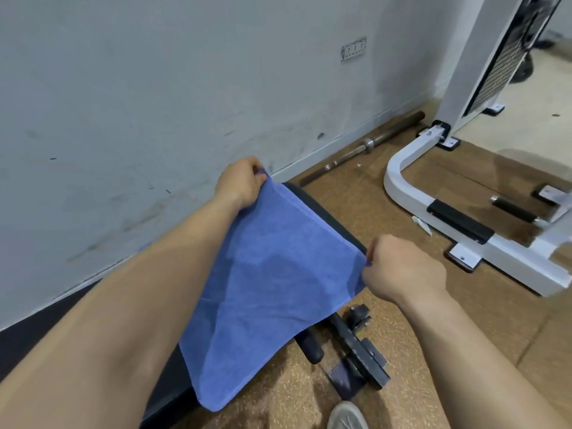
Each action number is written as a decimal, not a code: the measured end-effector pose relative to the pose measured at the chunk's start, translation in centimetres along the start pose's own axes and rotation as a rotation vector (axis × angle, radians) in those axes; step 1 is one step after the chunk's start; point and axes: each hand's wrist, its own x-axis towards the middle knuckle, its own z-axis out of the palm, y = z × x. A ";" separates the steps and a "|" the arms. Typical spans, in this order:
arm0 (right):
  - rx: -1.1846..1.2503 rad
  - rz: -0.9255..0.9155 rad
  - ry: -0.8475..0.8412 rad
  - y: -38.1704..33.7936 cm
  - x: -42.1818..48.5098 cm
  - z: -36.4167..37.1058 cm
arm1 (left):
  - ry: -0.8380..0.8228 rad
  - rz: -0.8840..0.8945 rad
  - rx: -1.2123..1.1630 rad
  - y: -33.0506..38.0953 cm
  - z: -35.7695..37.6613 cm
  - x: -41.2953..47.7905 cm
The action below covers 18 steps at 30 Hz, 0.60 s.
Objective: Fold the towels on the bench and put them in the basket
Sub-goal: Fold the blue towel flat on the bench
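A blue towel [266, 292] hangs spread out over the black padded bench [322, 212], which runs along the wall. My left hand [240, 184] pinches the towel's far upper corner. My right hand [402, 270] pinches its near upper corner. The towel is stretched flat between both hands, and its lower edge drapes down past the bench side toward the floor. Most of the bench is hidden under the towel and my left arm. No basket is in view.
A grey wall [123, 103] runs close on the left. A steel barbell [362, 147] lies on the brown floor by the wall. A white gym machine frame [433, 187] stands to the right. The bench's black foot bracket [359, 354] and my shoe [346, 416] are below.
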 end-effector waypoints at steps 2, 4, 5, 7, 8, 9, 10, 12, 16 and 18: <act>0.004 -0.004 0.039 -0.8 0.1 0.0 | -0.085 -0.057 -0.010 -0.4 1.7 0.6; 0.025 -0.019 0.067 -1.7 0.1 0.2 | -0.132 -0.113 -0.055 -0.7 2.5 0.9; 0.036 -0.028 0.075 -2.1 0.1 0.3 | -0.131 -0.122 -0.075 -0.9 2.5 1.0; 0.058 -0.053 0.084 -2.8 0.1 0.6 | -0.102 -0.115 -0.119 -1.1 2.1 0.9; 0.070 -0.069 0.086 -3.2 0.1 0.7 | -0.082 -0.103 -0.144 -1.1 1.8 0.7; 0.083 -0.088 0.086 -3.5 0.0 0.8 | -0.065 -0.085 -0.172 -1.1 1.3 0.3; 0.098 -0.112 0.087 -3.9 -0.1 0.8 | -0.050 -0.064 -0.201 -1.0 0.7 -0.2; 0.137 -0.164 0.086 -4.7 -0.3 0.9 | -0.030 -0.012 -0.241 -0.7 -0.6 -1.7; 0.249 -0.278 0.111 -6.1 -0.7 0.8 | -0.057 0.056 -0.309 -0.4 -4.0 -7.2; 0.283 -0.389 0.147 -7.2 -1.2 0.6 | -0.092 0.062 -0.334 -0.9 -5.6 -11.0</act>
